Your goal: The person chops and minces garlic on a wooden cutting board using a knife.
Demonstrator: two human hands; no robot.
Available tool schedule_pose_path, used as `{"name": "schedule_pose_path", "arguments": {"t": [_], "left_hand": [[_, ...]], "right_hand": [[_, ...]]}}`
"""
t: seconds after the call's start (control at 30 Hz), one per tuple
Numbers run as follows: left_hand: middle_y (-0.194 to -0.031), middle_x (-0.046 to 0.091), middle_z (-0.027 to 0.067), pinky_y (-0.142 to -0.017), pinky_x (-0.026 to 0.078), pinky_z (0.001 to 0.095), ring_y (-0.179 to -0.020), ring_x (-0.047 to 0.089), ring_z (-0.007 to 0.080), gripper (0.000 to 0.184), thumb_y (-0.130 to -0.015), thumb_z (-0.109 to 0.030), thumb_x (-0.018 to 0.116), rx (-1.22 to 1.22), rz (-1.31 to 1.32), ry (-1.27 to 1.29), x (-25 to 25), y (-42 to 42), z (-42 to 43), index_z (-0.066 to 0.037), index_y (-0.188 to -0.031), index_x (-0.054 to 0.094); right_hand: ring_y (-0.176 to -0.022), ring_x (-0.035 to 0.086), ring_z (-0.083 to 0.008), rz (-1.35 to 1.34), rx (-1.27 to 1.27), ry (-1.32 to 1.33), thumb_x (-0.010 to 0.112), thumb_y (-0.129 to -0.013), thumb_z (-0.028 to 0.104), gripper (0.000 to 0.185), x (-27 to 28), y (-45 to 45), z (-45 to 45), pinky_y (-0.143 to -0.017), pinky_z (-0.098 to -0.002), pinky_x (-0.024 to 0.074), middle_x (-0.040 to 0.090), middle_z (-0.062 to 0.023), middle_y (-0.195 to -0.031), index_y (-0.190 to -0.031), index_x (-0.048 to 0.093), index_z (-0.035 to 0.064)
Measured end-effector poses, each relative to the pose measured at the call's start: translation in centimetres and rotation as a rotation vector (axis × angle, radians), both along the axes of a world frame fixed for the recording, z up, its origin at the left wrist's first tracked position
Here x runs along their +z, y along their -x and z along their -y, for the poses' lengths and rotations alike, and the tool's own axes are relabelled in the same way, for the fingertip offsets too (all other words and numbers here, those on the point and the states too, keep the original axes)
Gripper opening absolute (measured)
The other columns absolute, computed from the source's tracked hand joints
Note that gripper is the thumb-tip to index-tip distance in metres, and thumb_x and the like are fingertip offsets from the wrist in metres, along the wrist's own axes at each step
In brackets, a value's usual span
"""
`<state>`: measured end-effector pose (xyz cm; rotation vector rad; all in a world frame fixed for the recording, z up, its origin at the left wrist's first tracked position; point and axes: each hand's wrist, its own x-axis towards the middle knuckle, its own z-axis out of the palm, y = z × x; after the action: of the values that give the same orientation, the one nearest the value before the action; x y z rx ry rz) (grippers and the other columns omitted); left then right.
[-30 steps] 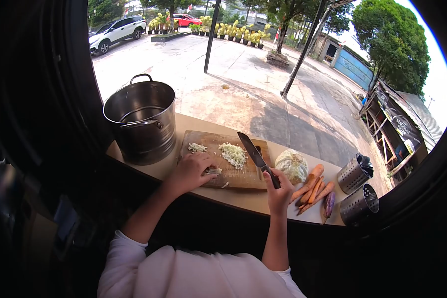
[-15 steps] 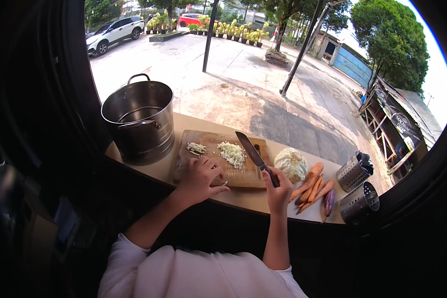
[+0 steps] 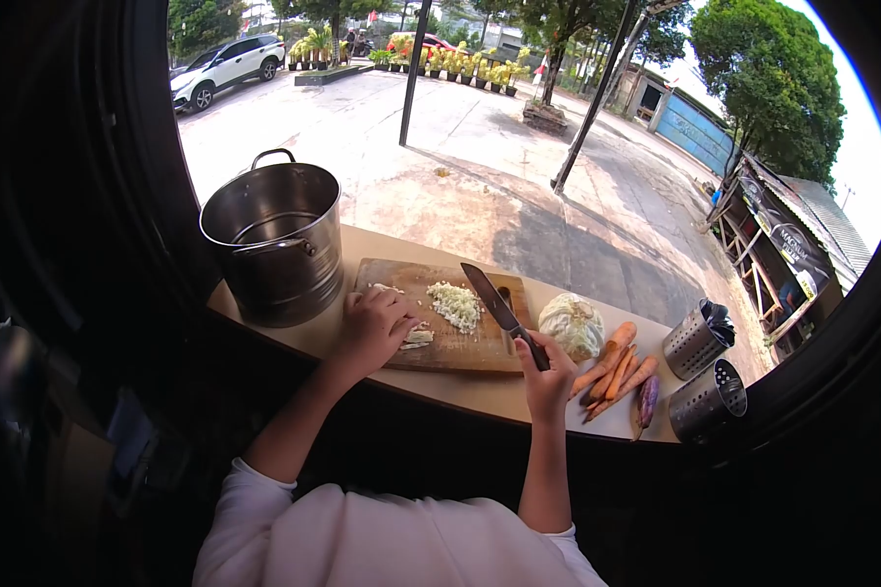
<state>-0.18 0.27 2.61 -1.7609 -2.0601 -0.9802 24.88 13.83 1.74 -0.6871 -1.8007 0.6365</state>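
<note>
My right hand (image 3: 550,370) grips the handle of a kitchen knife (image 3: 494,299), its blade tilted up to the left over the right side of the wooden cutting board (image 3: 460,354). On the left part of the board, my left hand (image 3: 377,323) is closed with curled fingers over pale vegetable strips (image 3: 387,289), which show just past the knuckles; the fingertips are partly hidden. More pale pieces (image 3: 418,338) lie beside that hand, near the thumb. Between the hands sits a pile of finely chopped pale vegetable (image 3: 454,306).
A tall metal pot (image 3: 274,245) stands left of the board. To the right are a cabbage (image 3: 572,327), several carrots (image 3: 612,377), a purple eggplant-like vegetable (image 3: 647,402) and two perforated metal holders (image 3: 695,342). The narrow counter (image 3: 382,243) borders an open window.
My left hand has moved left and up the board, onto the strips, uncovering pale pieces near the front edge. The knife hand has barely shifted.
</note>
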Motion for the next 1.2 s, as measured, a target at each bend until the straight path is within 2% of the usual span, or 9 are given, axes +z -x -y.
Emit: {"name": "schedule_pose_path", "arguments": {"t": [0.23,0.33,0.53,0.7,0.8,0.9,1.0,1.1,1.2], "left_hand": [[-0.11,0.068,0.0073,-0.105,0.04,0.0457,-0.114,0.061,0.028,0.031,-0.088,-0.035,0.077,-0.11,-0.014,0.001,-0.1,-0.6,1.0,-0.013,-0.11,0.071],[-0.114,0.069,0.0095,-0.108,0.041,0.0456,-0.117,0.061,0.0299,0.035,-0.088,-0.033,0.076,-0.161,0.078,0.089,0.0,-0.7,1.0,-0.014,-0.117,0.07],[-0.106,0.071,0.0121,-0.095,0.051,0.0415,-0.106,0.066,0.0319,0.025,-0.088,-0.019,0.076,-0.179,0.192,0.09,-0.3,-0.5,0.4,-0.01,-0.11,0.071],[-0.104,0.071,0.0129,-0.089,0.053,0.0405,-0.101,0.067,0.0325,0.022,-0.087,-0.017,0.077,-0.165,0.264,0.076,-0.2,-0.9,0.2,-0.008,-0.106,0.071],[-0.105,0.071,0.0136,-0.09,0.054,0.0406,-0.103,0.067,0.0328,0.023,-0.088,-0.017,0.077,-0.156,0.309,0.122,0.5,-1.0,0.4,-0.005,-0.106,0.07],[-0.103,0.071,0.014,-0.09,0.054,0.0407,-0.103,0.067,0.0331,0.02,-0.088,-0.015,0.077,-0.198,0.288,0.086,-0.1,-0.4,0.0,-0.003,-0.102,0.07],[-0.1,0.07,0.0144,-0.088,0.053,0.0408,-0.1,0.067,0.0336,0.017,-0.087,-0.014,0.077,-0.236,0.288,0.058,-0.2,-0.3,-0.2,-0.002,-0.098,0.07],[-0.097,0.069,0.0145,-0.087,0.053,0.0412,-0.098,0.067,0.0339,0.017,-0.086,-0.013,0.078,-0.229,0.287,0.059,0.1,-0.5,-0.1,-0.002,-0.097,0.071],[-0.096,0.07,0.0141,-0.087,0.053,0.0411,-0.097,0.067,0.0336,0.017,-0.085,-0.013,0.078,-0.205,0.291,0.046,0.2,-0.7,0.0,-0.002,-0.096,0.072]], "right_hand": [[-0.073,0.068,-0.0124,0.007,0.0,-0.01,0.078,-0.092,0.014,0.02,0.1,-0.1,-0.1,-0.068,-0.0261,0.0516,0.074,-0.0086,-0.084,-0.106,0.074,0.0006],[-0.072,0.068,-0.0124,0.017,-0.001,0.001,0.078,-0.092,0.014,0.02,0.3,-0.1,0.1,-0.067,-0.0262,0.0513,0.074,-0.0084,-0.084,-0.106,0.074,0.0007],[-0.072,0.067,-0.012,0.009,-0.006,-0.013,0.078,-0.092,0.015,0.02,0.3,-0.1,0.1,-0.067,-0.0259,0.0507,0.073,-0.0082,-0.084,-0.105,0.074,0.0009],[-0.07,0.064,-0.0109,0.005,-0.014,-0.011,0.078,-0.092,0.015,0.019,0.3,-0.2,0.1,-0.065,-0.0256,0.0492,0.072,-0.0068,-0.08,-0.103,0.074,0.0005],[-0.067,0.059,-0.0103,0.01,-0.048,-0.008,0.075,-0.095,0.014,0.017,-0.1,-0.4,-0.3,-0.063,-0.0251,0.0466,0.067,-0.0064,-0.077,-0.104,0.071,-0.0001],[-0.066,0.052,-0.0066,-0.118,0.028,0.038,0.067,-0.101,0.013,0.018,-1.6,-0.4,-1.6,-0.061,-0.0227,0.0418,0.06,-0.002,-0.078,-0.11,0.062,-0.001],[-0.068,0.052,-0.0071,-0.172,0.076,0.071,0.06,-0.104,0.012,0.018,-1.8,-0.2,-1.5,-0.063,-0.0231,0.0436,0.061,-0.0049,-0.083,-0.118,0.054,0.0014],[-0.072,0.065,-0.0268,0.027,0.044,0.124,0.06,-0.102,0.008,0.018,-1.3,-0.5,0.4,-0.069,-0.0356,0.0508,0.065,-0.013,-0.087,-0.118,0.052,0.0034],[-0.084,0.068,-0.0389,0.169,0.131,0.136,0.059,-0.101,0.008,0.025,0.7,-0.9,4.3,-0.076,-0.0435,0.0526,0.068,-0.017,-0.098,-0.126,0.053,0.0087]]}}
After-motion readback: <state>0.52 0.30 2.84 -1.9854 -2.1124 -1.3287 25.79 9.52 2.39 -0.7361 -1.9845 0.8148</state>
